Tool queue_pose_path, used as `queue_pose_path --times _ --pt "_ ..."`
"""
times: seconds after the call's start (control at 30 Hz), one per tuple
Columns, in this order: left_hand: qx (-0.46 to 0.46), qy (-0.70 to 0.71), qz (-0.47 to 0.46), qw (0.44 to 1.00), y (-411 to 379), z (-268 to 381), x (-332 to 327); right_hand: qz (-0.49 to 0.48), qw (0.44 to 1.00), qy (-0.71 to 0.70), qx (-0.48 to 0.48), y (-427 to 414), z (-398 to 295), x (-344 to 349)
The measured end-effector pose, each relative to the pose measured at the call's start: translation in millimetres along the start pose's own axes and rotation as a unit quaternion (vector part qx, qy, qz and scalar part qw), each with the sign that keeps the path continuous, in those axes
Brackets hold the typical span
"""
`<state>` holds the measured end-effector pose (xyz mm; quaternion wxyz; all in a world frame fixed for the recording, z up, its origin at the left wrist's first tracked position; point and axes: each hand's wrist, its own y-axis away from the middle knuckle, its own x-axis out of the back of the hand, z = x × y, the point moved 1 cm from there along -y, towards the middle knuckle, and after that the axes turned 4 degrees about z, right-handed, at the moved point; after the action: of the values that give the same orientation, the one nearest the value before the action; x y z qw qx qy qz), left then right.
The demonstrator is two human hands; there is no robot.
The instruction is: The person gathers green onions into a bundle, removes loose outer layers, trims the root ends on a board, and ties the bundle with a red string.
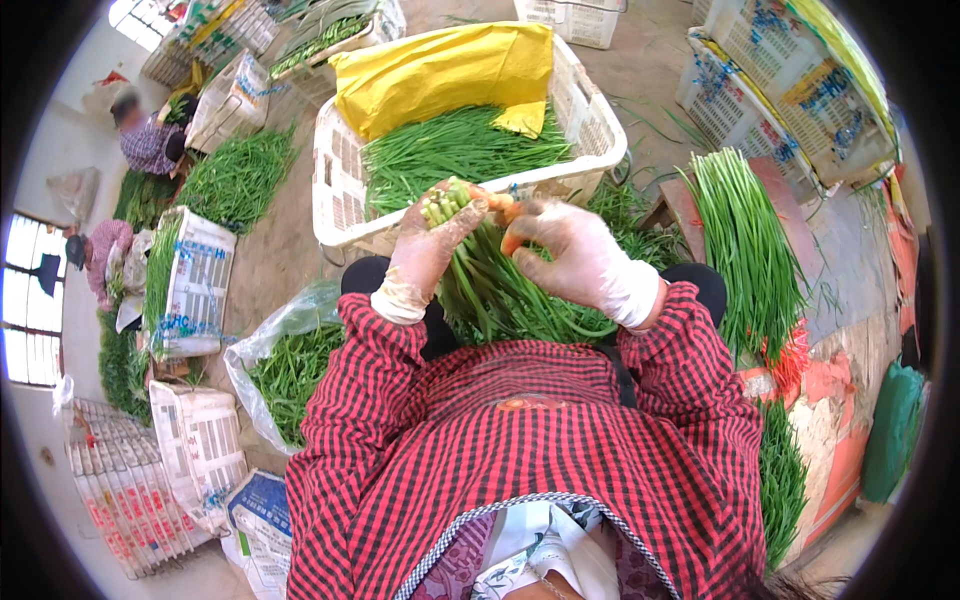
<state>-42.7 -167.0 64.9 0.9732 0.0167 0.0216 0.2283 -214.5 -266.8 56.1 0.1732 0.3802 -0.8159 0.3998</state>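
Over the near rim of a white plastic crate [480,187], my gloved left hand [433,244] is closed round the cut ends of a bunch of long green stalks [484,277], whose leaves hang down towards my lap. My right hand [574,251], in a thin glove with worn, orange-stained fingertips, is beside the bunch with bent fingers. Whether it pinches a leaf or stalk cannot be told. Inside the crate lie green leafy stalks [465,154] under a folded yellow sheet [442,71].
A bundle of green stalks [742,247] lies on a low board at right, near red ties [787,356]. A clear plastic bag of greens [292,367] is at left. Stacked crates [780,97] stand at upper right; two people [146,139] work at far left.
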Motion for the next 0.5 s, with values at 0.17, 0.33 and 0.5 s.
queue_pose_path --times 0.17,0.33,0.5 --pt "-0.05 0.006 0.037 0.998 -2.5 32.4 -34.4 0.097 0.993 -0.052 -0.032 4.9 -1.3 33.0" --pt "-0.154 0.176 -0.099 0.967 -16.9 62.6 -103.9 0.178 0.984 0.023 -0.011 10.9 26.5 5.4" --pt "-0.172 0.348 -0.19 0.902 -57.4 112.2 -169.4 0.262 0.965 0.011 0.015 4.6 22.8 117.7"
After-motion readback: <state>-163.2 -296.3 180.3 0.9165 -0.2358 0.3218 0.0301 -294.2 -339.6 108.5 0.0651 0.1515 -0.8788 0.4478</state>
